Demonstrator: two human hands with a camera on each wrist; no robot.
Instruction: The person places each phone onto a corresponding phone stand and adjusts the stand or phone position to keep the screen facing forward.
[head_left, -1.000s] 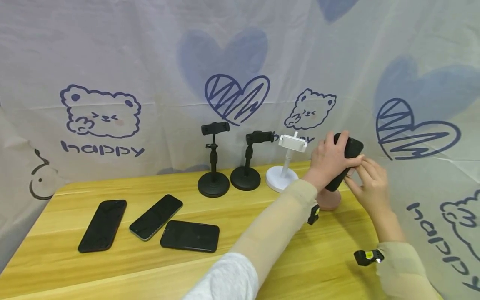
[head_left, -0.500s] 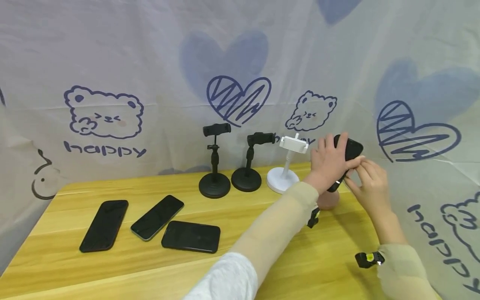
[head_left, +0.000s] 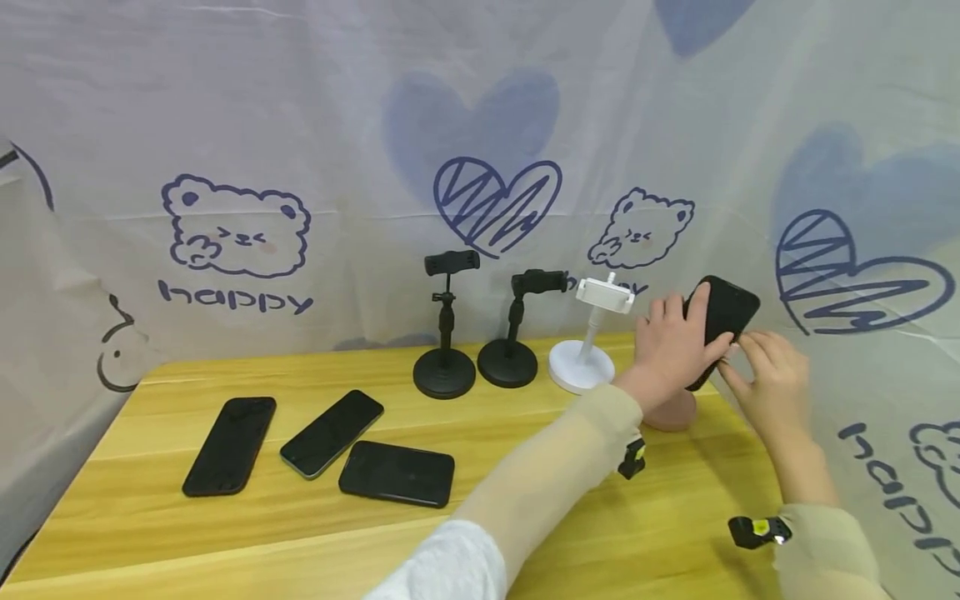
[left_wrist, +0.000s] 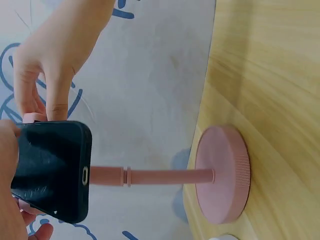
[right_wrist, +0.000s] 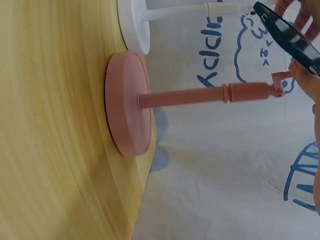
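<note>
At the right end of the table, my left hand [head_left: 673, 343] grips a dark phone [head_left: 729, 310] held tilted at the top of a pink phone stand [head_left: 671, 413]. The fingers spread over one side, with the thumb across the screen. My right hand [head_left: 776, 387] is at the phone's right edge; in the left wrist view its fingertips pinch the pink clamp [left_wrist: 34, 118] of the stand's holder. Seen from the right wrist, the stand's stem [right_wrist: 185, 97] rises from a round base [right_wrist: 127, 107]. How far the phone sits in the clamp is hidden.
Left of the pink stand is a white phone stand [head_left: 579, 367], then two black phone stands, one nearer [head_left: 508, 363] and one further left [head_left: 444, 373]. Three phones lie flat on the left: one [head_left: 229, 447], another [head_left: 333, 433], a third [head_left: 397, 473]. A printed cloth [head_left: 360, 167] hangs behind.
The phone's screen has turned more into view, its top shifting slightly right. Both hands keep their places at it. The whole head view has shifted a little.
</note>
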